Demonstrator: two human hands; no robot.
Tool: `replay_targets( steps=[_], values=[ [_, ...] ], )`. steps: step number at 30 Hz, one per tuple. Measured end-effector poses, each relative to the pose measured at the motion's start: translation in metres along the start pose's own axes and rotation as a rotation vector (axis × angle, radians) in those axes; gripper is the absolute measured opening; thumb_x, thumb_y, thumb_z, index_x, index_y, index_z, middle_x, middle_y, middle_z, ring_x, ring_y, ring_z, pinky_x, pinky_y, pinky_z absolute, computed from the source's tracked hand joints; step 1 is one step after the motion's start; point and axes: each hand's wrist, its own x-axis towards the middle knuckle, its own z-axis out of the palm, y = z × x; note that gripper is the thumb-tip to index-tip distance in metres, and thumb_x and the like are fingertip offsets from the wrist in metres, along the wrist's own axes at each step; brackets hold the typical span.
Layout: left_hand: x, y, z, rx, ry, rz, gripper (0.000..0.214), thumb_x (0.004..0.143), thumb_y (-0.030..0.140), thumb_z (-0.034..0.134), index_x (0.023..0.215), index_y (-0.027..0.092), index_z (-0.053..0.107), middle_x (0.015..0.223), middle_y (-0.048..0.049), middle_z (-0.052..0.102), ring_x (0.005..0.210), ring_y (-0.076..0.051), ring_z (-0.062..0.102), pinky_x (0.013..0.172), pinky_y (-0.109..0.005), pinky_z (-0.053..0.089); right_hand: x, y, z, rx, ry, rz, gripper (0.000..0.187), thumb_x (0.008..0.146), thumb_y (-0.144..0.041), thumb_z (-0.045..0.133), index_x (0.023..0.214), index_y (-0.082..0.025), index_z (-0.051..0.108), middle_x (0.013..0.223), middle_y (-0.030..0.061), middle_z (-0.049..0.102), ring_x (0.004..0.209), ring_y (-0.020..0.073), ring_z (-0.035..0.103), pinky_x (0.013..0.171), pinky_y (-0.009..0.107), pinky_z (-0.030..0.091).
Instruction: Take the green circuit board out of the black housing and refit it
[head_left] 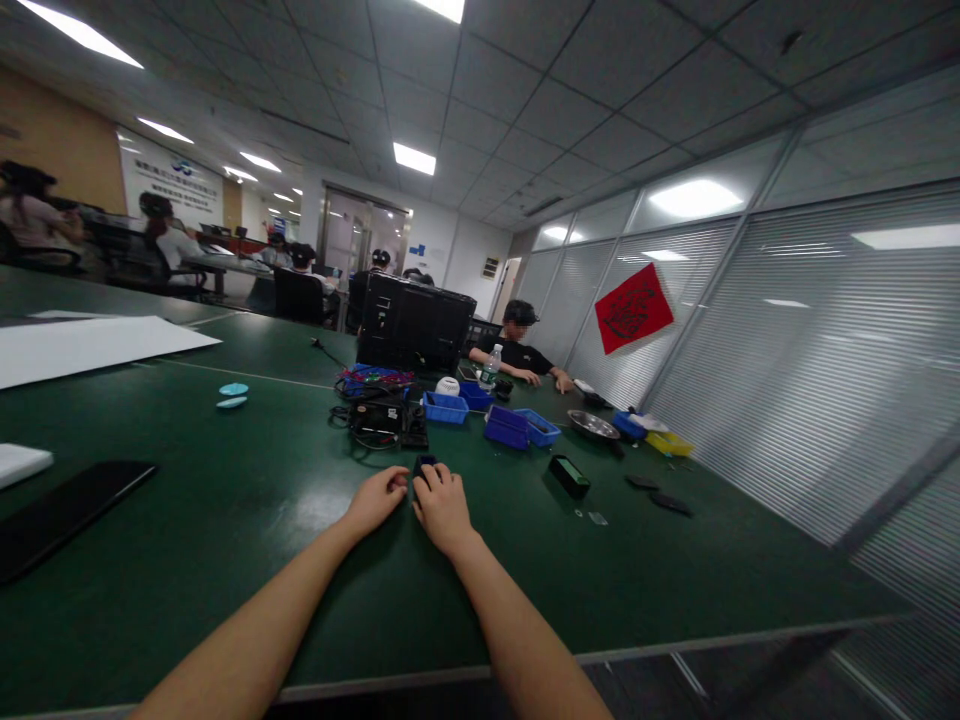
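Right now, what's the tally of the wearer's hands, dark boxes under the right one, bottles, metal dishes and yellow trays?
Left hand and right hand: 2
Dark box: 1
Bottle: 1
Metal dish: 1
Yellow tray: 1
Total: 6

Left of our left hand (379, 498) we could slide across the green tabletop (247, 520); just ahead, the black device (375, 420) (cables (367, 438) trailing round it) bars us; a gap runs between our right hand (444, 503) and the black case (568, 476), with the dark-blue bin (507, 428) beyond.

Red poster (634, 309) on glass wall (847, 330); water btl (490, 369) nr blk monitor (417, 325).
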Motion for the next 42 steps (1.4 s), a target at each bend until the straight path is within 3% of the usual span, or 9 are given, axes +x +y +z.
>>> replay_targets(
  steps=[3, 7, 11, 14, 21, 25, 29, 35, 42],
  values=[
    [0.0, 0.001, -0.001, -0.019, 0.011, -0.018, 0.036, 0.068, 0.021, 0.045, 0.102, 0.016, 0.057, 0.09, -0.0036, 0.065, 0.083, -0.015, 0.06, 0.078, -0.025, 0.045, -0.002, -0.001, -0.003, 0.088, 0.008, 0.002, 0.038, 0.073, -0.042, 0.058, 0.102, -0.018, 0.055, 0.116, 0.0119, 0.047, 0.11, 0.0277, 0.034, 0.081, 0.039, 0.035],
    [-0.001, 0.003, -0.002, -0.014, 0.021, -0.027, 0.035, 0.068, 0.021, 0.045, 0.101, 0.016, 0.057, 0.09, -0.0035, 0.065, 0.083, -0.015, 0.06, 0.079, -0.024, 0.045, -0.001, 0.002, 0.004, 0.279, 0.113, 0.091, 0.036, 0.078, -0.04, 0.051, 0.107, -0.019, 0.054, 0.109, 0.01, 0.051, 0.105, 0.0233, 0.04, 0.083, 0.037, 0.037],
    [-0.001, 0.003, -0.003, 0.018, 0.019, -0.027, 0.033, 0.069, 0.023, 0.047, 0.1, 0.017, 0.058, 0.089, -0.0026, 0.065, 0.082, -0.015, 0.06, 0.078, -0.024, 0.045, 0.001, 0.02, 0.025, 0.518, 0.291, 0.47, 0.034, 0.086, -0.029, 0.033, 0.108, -0.015, 0.055, 0.103, 0.0111, 0.055, 0.099, 0.0192, 0.049, 0.087, 0.034, 0.037],
    [-0.001, 0.002, -0.001, 0.02, 0.023, -0.029, 0.034, 0.07, 0.028, 0.048, 0.102, 0.018, 0.057, 0.088, -0.0023, 0.065, 0.08, -0.015, 0.06, 0.075, -0.024, 0.045, 0.0, 0.033, 0.039, 0.674, 0.225, 0.653, 0.037, 0.086, -0.028, 0.03, 0.104, -0.013, 0.058, 0.101, 0.0118, 0.059, 0.096, 0.0188, 0.054, 0.085, 0.032, 0.04],
    [0.001, -0.003, 0.007, 0.095, 0.037, 0.066, 0.062, 0.068, 0.045, 0.055, 0.121, 0.013, 0.045, 0.116, -0.0114, 0.054, 0.099, -0.021, 0.054, 0.086, -0.029, 0.041, 0.007, 0.018, 0.049, 0.892, 0.064, 0.615, 0.031, 0.083, -0.029, 0.039, 0.104, -0.018, 0.059, 0.097, 0.0076, 0.062, 0.081, 0.0173, 0.059, 0.071, 0.029, 0.047],
    [0.0, -0.003, 0.006, 0.184, 0.041, 0.049, 0.059, 0.071, 0.042, 0.054, 0.122, 0.014, 0.044, 0.12, -0.0119, 0.052, 0.11, -0.022, 0.048, 0.094, -0.031, 0.034, 0.022, 0.011, 0.056, 1.246, -0.11, 0.76, 0.053, 0.079, -0.03, 0.047, 0.129, -0.025, 0.032, 0.111, 0.0089, 0.054, 0.048, 0.008, 0.054, 0.041, 0.022, 0.046],
    [0.0, -0.002, 0.005, 0.237, 0.051, 0.027, 0.049, 0.075, 0.038, 0.048, 0.118, 0.015, 0.047, 0.115, -0.0119, 0.055, 0.106, -0.022, 0.05, 0.09, -0.031, 0.036, 0.035, 0.013, 0.056, 1.536, -0.199, 0.807, 0.067, 0.076, -0.03, 0.051, 0.134, -0.03, 0.017, 0.121, 0.0128, 0.046, 0.042, 0.0038, 0.051, 0.033, 0.019, 0.043],
    [-0.002, 0.003, 0.005, 0.287, 0.062, 0.015, 0.05, 0.073, 0.039, 0.052, 0.117, 0.016, 0.046, 0.114, -0.0111, 0.055, 0.104, -0.022, 0.051, 0.088, -0.03, 0.036, 0.047, 0.013, 0.048, 1.51, -0.313, 0.843, 0.063, 0.075, -0.028, 0.052, 0.13, -0.031, 0.022, 0.118, 0.0123, 0.049, 0.039, 0.0029, 0.05, 0.03, 0.017, 0.042],
    [-0.01, 0.016, 0.005, 0.332, 0.108, -0.029, 0.07, 0.068, 0.042, 0.058, 0.129, 0.017, 0.033, 0.121, -0.0126, 0.051, 0.11, -0.026, 0.048, 0.092, -0.033, 0.033, 0.042, 0.007, 0.055, 1.512, -0.179, 0.777, 0.058, 0.077, -0.032, 0.05, 0.13, -0.028, 0.025, 0.129, 0.0139, 0.039, 0.04, 0.0014, 0.049, 0.026, 0.015, 0.039]
  ],
)
